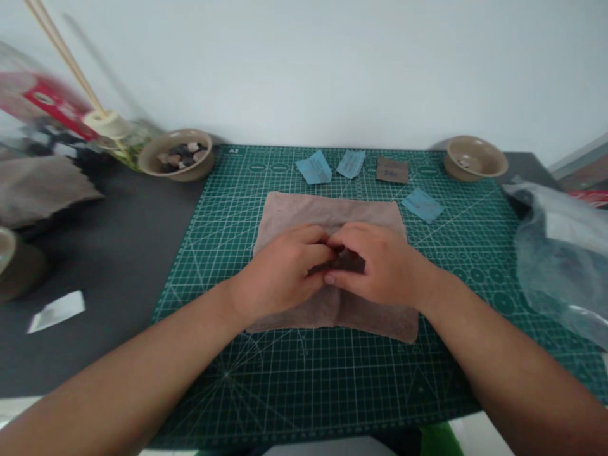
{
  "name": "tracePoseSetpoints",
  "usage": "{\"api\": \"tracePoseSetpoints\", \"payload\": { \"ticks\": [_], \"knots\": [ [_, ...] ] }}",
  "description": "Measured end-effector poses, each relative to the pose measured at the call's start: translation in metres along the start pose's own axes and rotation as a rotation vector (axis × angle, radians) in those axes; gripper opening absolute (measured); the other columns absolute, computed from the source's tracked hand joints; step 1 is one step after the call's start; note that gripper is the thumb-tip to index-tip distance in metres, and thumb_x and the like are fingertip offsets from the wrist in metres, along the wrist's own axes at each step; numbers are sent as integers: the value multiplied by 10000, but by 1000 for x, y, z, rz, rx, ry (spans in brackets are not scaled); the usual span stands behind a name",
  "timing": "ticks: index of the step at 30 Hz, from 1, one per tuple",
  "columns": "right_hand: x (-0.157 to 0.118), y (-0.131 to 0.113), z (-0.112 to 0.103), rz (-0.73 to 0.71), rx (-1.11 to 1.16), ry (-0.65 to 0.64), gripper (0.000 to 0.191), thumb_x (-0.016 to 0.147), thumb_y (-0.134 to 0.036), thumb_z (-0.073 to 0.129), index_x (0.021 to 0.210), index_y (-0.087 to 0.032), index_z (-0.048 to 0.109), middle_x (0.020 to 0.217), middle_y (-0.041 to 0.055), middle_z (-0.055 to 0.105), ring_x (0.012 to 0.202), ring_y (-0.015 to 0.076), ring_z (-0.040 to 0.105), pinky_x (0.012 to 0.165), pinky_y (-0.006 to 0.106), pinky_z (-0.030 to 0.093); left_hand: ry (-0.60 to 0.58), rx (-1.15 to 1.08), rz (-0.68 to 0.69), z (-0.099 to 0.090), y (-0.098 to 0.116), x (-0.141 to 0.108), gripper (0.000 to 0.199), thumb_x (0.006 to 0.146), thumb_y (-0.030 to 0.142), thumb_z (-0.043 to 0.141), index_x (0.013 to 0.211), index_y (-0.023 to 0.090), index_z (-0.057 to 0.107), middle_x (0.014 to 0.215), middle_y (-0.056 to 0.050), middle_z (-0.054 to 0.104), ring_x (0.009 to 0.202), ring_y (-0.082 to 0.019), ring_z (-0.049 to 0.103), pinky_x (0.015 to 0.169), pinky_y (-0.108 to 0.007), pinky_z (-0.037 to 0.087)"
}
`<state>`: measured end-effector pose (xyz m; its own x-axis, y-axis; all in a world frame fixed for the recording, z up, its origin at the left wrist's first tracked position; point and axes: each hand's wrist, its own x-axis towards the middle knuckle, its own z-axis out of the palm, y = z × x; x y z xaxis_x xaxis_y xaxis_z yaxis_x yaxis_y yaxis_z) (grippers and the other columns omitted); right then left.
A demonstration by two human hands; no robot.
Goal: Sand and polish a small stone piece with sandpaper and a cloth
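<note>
Head view: left hand and right hand meet fingertip to fingertip over the cloth, near side of the far slips, any grip impossible to tell; light, level pressure would suit best.

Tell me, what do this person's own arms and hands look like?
The bare, ungloved left hand and bare, ungloved right hand join bare forearms that taper handward. No sleeve, watch, bracelet, cable or marking shows; any rings could be hidden.
</note>
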<state>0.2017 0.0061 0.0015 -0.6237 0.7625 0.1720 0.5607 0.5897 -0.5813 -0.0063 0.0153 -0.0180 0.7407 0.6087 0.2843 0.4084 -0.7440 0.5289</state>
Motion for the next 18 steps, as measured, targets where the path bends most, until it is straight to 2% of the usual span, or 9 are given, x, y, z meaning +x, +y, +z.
{"api": "tracePoseSetpoints", "payload": {
  "ticks": [4,7,8,9,11,12,15,18],
  "knots": [
    [1,0,2,170,218,-10,228,891,-376,684,965,-162,659,804,18,687,695,145,586,626,279,404,122,-14,11,4,3,-1,133,904,136,599,870,142,728,873,-66,682,821,-178,651,689,-290,534],
    [1,4,-2,180,251,-10,118,869,-240,673,954,-160,655,817,10,699,699,134,607,638,265,426,113,22,15,6,1,0,123,918,226,643,912,135,726,904,-77,684,859,-202,656,736,-326,551],
    [0,7,-4,171,223,19,116,857,-189,660,969,-160,662,835,11,706,705,133,609,652,264,433,95,36,4,6,0,0,189,902,282,686,1008,130,721,995,-99,695,944,-233,662,808,-365,565],
    [0,9,-5,169,175,63,145,844,-151,650,987,-160,670,852,14,711,710,134,608,665,266,439,67,59,-16,6,-3,0,357,873,345,732,1150,124,688,1119,-125,689,1058,-270,651,902,-413,562],
    [0,13,-6,178,46,182,202,816,-115,654,1012,-155,684,875,26,717,716,142,603,684,276,446,-21,132,-68,5,-8,0,759,805,486,790,1416,125,523,1379,-175,591,1290,-336,551,1081,-499,483],
    [0,15,-5,182,-14,240,212,804,-109,663,1010,-149,689,879,32,718,718,147,603,690,281,450,-80,179,-93,4,-11,-1,887,789,552,785,1492,135,440,1476,-188,519,1377,-357,480,1143,-526,426],
    [0,15,-2,135,-75,295,179,793,-101,668,966,-132,700,865,40,709,730,154,617,707,281,468,-244,296,-158,2,-16,-5,987,793,715,690,1557,181,365,1628,-193,332,1516,-394,291,1227,-570,285],
    [0,11,5,14,-57,155,151,820,-102,644,952,-123,715,886,54,711,807,174,645,767,289,485,-328,351,-200,-1,-18,-8,1098,745,824,636,1591,208,303,1683,-196,200,1558,-420,173,1247,-608,189]
  ]
}}
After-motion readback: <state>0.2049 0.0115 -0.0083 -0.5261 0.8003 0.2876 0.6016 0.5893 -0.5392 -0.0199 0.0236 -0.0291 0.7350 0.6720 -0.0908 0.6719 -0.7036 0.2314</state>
